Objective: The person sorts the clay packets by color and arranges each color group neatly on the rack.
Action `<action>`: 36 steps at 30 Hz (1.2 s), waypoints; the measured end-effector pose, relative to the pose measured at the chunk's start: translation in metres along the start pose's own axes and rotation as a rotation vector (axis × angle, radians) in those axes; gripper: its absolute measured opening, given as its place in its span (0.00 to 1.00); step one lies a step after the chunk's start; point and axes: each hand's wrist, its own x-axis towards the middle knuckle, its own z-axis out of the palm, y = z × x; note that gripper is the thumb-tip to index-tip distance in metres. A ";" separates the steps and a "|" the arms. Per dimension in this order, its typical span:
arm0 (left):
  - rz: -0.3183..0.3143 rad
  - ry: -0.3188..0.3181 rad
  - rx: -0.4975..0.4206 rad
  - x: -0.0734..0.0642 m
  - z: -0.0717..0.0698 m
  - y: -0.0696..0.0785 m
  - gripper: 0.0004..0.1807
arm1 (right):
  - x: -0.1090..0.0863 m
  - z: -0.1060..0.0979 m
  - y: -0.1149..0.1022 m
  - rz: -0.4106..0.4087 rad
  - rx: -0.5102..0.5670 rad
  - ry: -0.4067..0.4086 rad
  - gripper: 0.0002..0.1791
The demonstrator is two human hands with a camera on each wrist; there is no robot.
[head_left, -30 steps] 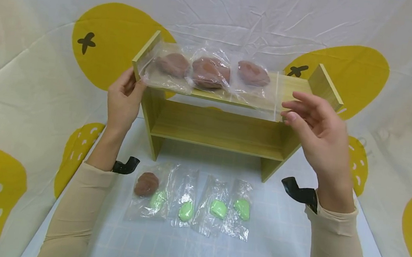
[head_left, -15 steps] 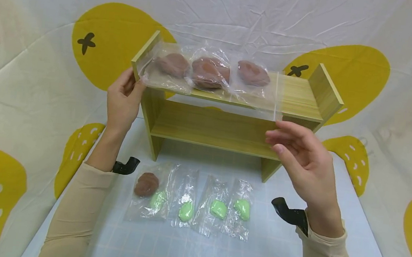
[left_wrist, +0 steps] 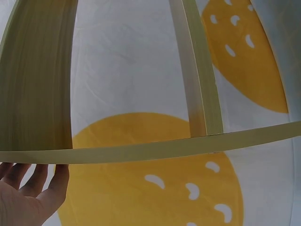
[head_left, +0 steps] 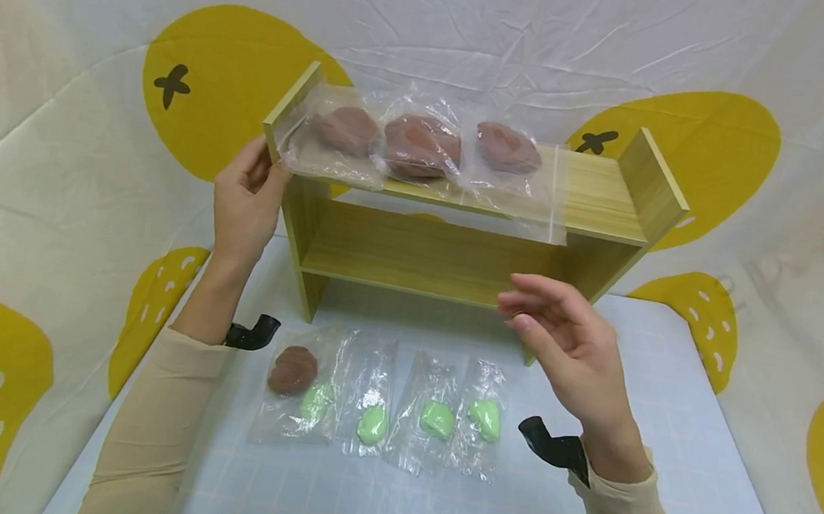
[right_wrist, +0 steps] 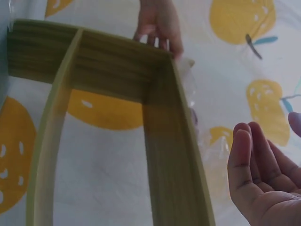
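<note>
A pale wooden shelf stands on the table, with several reddish-brown lumps in clear bags along its top. My left hand grips its left side panel near the top; the fingertips meet the outer face and the thumb lies by the front edge, near the corner of the leftmost bag. Below and in front of the right end hangs my right hand, fingers loosely bent and holding nothing. The rightmost upper bag overhangs the front edge. In the right wrist view, the right-hand fingers are apart from the shelf.
In front of the shelf, a bag with a brown lump lies on the table beside several bags with green lumps. A white cloth with yellow fruit prints hangs behind and at both sides.
My right hand has left the rightmost upper bag's edge and come down and left, toward the table. My left hand and the bags have stayed in place.
</note>
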 end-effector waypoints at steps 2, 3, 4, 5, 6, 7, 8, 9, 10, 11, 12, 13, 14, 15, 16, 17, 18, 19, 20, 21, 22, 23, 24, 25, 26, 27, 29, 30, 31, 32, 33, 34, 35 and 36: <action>-0.003 -0.001 -0.009 0.000 0.000 0.000 0.20 | -0.001 0.003 0.005 0.024 0.014 -0.009 0.22; -0.005 0.000 -0.012 0.000 0.000 0.001 0.20 | -0.001 0.005 0.008 0.038 0.019 -0.013 0.22; -0.009 0.000 -0.016 0.000 0.000 0.001 0.20 | 0.000 0.007 0.011 0.053 0.031 -0.015 0.22; -0.014 0.000 -0.020 0.000 0.001 0.001 0.20 | 0.000 0.009 0.015 0.069 0.040 -0.017 0.21; -0.019 0.001 -0.024 0.000 0.001 0.002 0.20 | 0.000 0.011 0.018 0.086 0.046 -0.020 0.21; -0.021 0.001 -0.023 0.000 0.000 0.002 0.20 | 0.001 0.013 0.021 0.105 0.053 -0.024 0.21; -0.022 0.001 -0.023 -0.001 0.000 0.002 0.20 | 0.002 0.016 0.025 0.124 0.059 -0.031 0.20; -0.025 0.001 -0.025 -0.001 0.000 0.002 0.20 | 0.003 0.019 0.028 0.144 0.066 -0.037 0.20; -0.026 0.002 -0.025 -0.001 0.000 0.002 0.20 | 0.004 0.022 0.032 0.161 0.077 -0.042 0.20; -0.026 0.002 -0.024 -0.001 0.000 0.002 0.20 | 0.005 0.024 0.035 0.179 0.086 -0.048 0.20; -0.027 0.002 -0.025 -0.001 0.000 0.002 0.20 | 0.007 0.027 0.040 0.193 0.094 -0.055 0.20; -0.029 0.002 -0.025 -0.001 0.000 0.002 0.20 | 0.008 0.030 0.043 0.204 0.102 -0.062 0.20; -0.032 0.001 -0.027 -0.001 0.000 0.002 0.20 | 0.010 0.033 0.047 0.214 0.108 -0.069 0.20; -0.035 0.000 -0.028 -0.001 0.000 0.002 0.20 | 0.011 0.035 0.051 0.222 0.117 -0.074 0.19; -0.037 0.000 -0.031 -0.001 0.000 0.002 0.20 | 0.013 0.038 0.056 0.230 0.124 -0.080 0.19; -0.038 -0.002 -0.035 -0.001 0.000 0.002 0.20 | 0.014 0.041 0.059 0.240 0.127 -0.087 0.19; -0.039 -0.003 -0.039 -0.001 0.000 0.002 0.20 | 0.016 0.044 0.064 0.250 0.130 -0.096 0.19; -0.038 -0.003 -0.040 -0.001 -0.001 0.002 0.21 | 0.017 0.047 0.067 0.262 0.132 -0.103 0.19; -0.038 -0.002 -0.041 -0.001 -0.001 0.002 0.21 | 0.019 0.051 0.072 0.275 0.137 -0.111 0.19; -0.036 0.000 -0.040 0.000 -0.001 0.002 0.21 | 0.020 0.054 0.076 0.288 0.141 -0.119 0.19; -0.034 0.001 -0.042 0.000 0.000 0.002 0.21 | 0.022 0.057 0.080 0.302 0.145 -0.124 0.20; -0.032 0.002 -0.042 0.000 0.000 0.002 0.21 | 0.023 0.060 0.083 0.319 0.153 -0.128 0.20; -0.032 0.004 -0.040 0.000 0.000 0.002 0.20 | 0.023 0.063 0.088 0.334 0.157 -0.131 0.20; -0.031 0.005 -0.039 0.000 0.000 0.002 0.20 | 0.024 0.066 0.092 0.351 0.164 -0.135 0.20; -0.032 0.005 -0.039 0.000 0.000 0.002 0.20 | 0.024 0.069 0.096 0.368 0.171 -0.137 0.20; -0.030 0.005 -0.039 0.000 0.000 0.002 0.20 | 0.023 0.072 0.100 0.384 0.175 -0.139 0.20; -0.030 0.006 -0.039 0.000 0.000 0.001 0.20 | 0.022 0.079 0.109 0.421 0.182 -0.146 0.19; -0.029 0.007 -0.037 0.001 0.000 -0.001 0.20 | 0.021 0.082 0.114 0.436 0.181 -0.154 0.19; -0.028 0.007 -0.038 0.001 0.000 -0.003 0.20 | 0.020 0.086 0.118 0.452 0.183 -0.163 0.19; -0.026 0.008 -0.038 0.002 -0.001 -0.006 0.20 | 0.019 0.090 0.122 0.462 0.181 -0.174 0.19; -0.026 0.010 -0.039 0.004 -0.002 -0.009 0.20 | 0.017 0.094 0.126 0.472 0.176 -0.187 0.19; -0.027 0.012 -0.039 0.005 -0.003 -0.013 0.20 | 0.016 0.098 0.130 0.484 0.175 -0.199 0.19; -0.027 0.013 -0.041 0.006 -0.003 -0.017 0.21 | 0.015 0.102 0.134 0.494 0.174 -0.212 0.19; -0.026 0.013 -0.044 0.007 -0.004 -0.021 0.21 | 0.013 0.106 0.138 0.504 0.171 -0.224 0.19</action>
